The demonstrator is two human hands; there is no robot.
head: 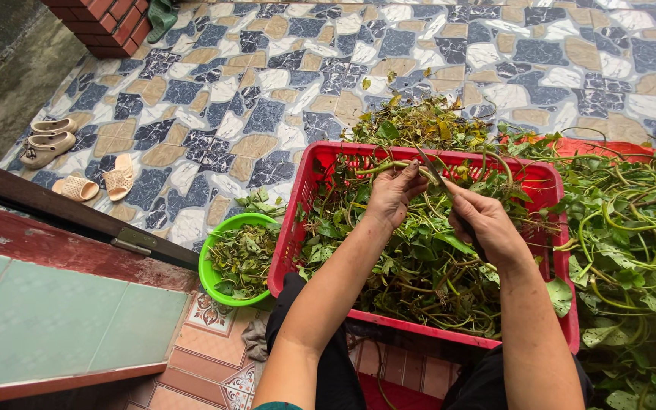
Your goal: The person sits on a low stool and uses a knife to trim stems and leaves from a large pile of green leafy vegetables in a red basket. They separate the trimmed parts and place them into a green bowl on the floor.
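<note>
The left hand (393,193) pinches a green stem (389,166) in a closed grip, held above the red crate (303,228). The right hand (486,228) is closed around a dark handle (likely a knife, though the blade (428,165) is thin and hard to read), its tip meeting the stem just beside the left fingers. Below both hands the crate is full of leafy vines (419,281). A green bowl (210,266) of leaves touches the crate's left side. More vines (632,250) pile to the right. Sandals (77,163) lie well apart on the tiled floor (267,76).
</note>
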